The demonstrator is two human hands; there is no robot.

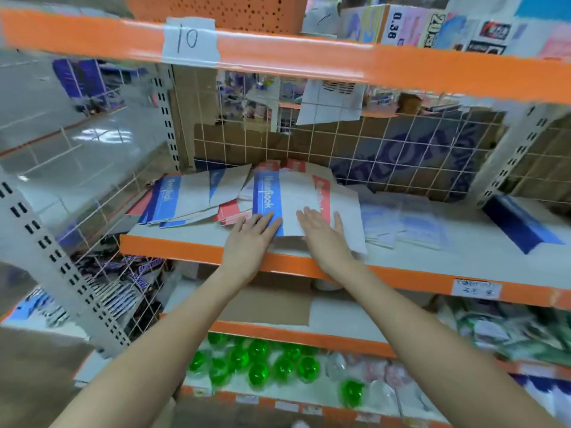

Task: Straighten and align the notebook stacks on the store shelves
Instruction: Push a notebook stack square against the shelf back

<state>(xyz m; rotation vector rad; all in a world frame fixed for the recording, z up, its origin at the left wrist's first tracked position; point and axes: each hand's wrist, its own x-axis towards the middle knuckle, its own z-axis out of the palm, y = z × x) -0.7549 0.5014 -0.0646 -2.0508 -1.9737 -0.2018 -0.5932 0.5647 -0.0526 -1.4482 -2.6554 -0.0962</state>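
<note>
centre of frame: your left hand (251,230) and right hand (321,230) lie flat, fingers straight, on the middle notebook stack (289,199) at the front of the orange-edged shelf (173,249); a second, fanned notebook stack (188,199) lies just left of it

shop: stocked shelves (191,253), price tag (475,288)

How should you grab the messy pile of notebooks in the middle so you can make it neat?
Probably by its two long sides, from the front. The middle notebook stack lies flat and fanned out, so the left hand and right hand, now lying flat on top, could squeeze its edges together.
</note>
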